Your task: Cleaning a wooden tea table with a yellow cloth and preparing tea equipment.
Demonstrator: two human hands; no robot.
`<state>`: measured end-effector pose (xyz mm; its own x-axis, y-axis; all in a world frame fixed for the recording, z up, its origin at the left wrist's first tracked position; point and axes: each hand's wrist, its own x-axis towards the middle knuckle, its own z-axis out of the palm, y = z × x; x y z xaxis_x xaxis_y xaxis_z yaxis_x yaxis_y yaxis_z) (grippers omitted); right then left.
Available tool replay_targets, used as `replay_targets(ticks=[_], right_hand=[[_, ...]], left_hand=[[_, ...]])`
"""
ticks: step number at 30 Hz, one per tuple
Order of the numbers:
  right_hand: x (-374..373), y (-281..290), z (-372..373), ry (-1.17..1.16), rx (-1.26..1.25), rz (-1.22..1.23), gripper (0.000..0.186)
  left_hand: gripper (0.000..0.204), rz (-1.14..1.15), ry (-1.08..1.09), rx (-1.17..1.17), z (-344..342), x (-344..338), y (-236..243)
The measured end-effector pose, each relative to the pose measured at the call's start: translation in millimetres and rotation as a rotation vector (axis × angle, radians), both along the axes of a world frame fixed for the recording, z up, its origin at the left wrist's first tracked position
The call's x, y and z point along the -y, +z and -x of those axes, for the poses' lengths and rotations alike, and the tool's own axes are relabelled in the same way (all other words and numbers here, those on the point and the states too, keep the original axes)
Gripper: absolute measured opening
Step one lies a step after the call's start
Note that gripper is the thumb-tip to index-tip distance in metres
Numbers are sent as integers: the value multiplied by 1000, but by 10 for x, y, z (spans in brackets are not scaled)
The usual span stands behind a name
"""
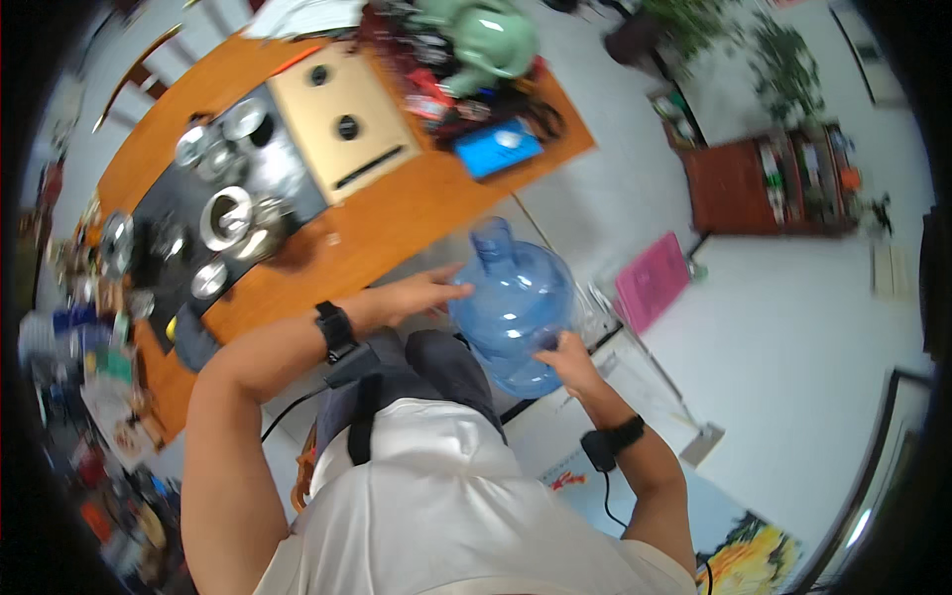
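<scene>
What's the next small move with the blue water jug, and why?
Probably lift it slightly and level it: the left hand presses the blue water jug at its side, the right hand cups its base, and it sits tilted, neck away.

- Pale floor spreads right.
- Orange table stands far left, cluttered.
- Red-brown cabinet far right.
- Plants beyond it.
- Pink mat near the cabinet.
</scene>
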<state>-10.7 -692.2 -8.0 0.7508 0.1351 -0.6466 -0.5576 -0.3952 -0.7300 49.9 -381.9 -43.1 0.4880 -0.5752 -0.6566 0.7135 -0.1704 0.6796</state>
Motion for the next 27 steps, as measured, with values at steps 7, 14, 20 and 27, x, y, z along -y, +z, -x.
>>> replay_targets(ticks=[7, 14, 20, 27], right_hand=[[1051, -1073, 430, -394, -118, 2, 31], [2012, -2845, 1054, -689, -196, 192, 32], [2651, -3746, 1290, -924, -283, 195, 36], [3222, -4825, 1591, -1046, -361, 137, 45]], left_hand=[[66, -1093, -545, 1171, -731, 637, -332], [87, -1386, -608, 1121, -1047, 716, -1112], [89, -1521, -659, 1188, -1060, 1003, -1104], [87, -1664, -659, 1045, -1028, 1177, -1218]])
